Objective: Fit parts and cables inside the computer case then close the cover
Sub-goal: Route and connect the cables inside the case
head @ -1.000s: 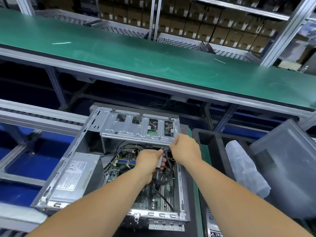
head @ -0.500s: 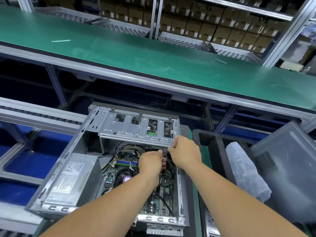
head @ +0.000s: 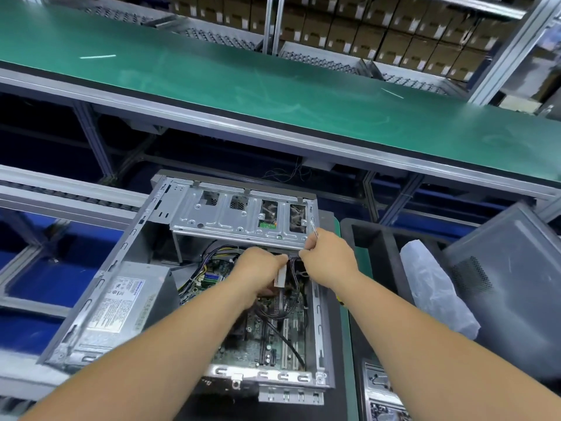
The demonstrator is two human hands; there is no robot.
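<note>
Both hands, left hand (head: 258, 273) and right hand (head: 329, 258), pinch limp, springy cables (head: 296, 268) at the case's (head: 127, 247) two o'clock; grip them near connectors.

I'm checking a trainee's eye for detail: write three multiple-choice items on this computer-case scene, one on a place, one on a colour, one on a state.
1. Where does the power supply sit in the computer case?
A. left side
B. right side
C. on the drive cage

2. What colour is the conveyor belt behind the case?
A. blue
B. green
C. red

3. What is the state of the case?
A. cover closed
C. upside down
B. cover off, inside exposed

Answers: 1 A, the labelled grey box lies by the left wall. 2 B, its surface is green. 3 B, the motherboard and cables show, with the left hand and right hand working inside.
</note>
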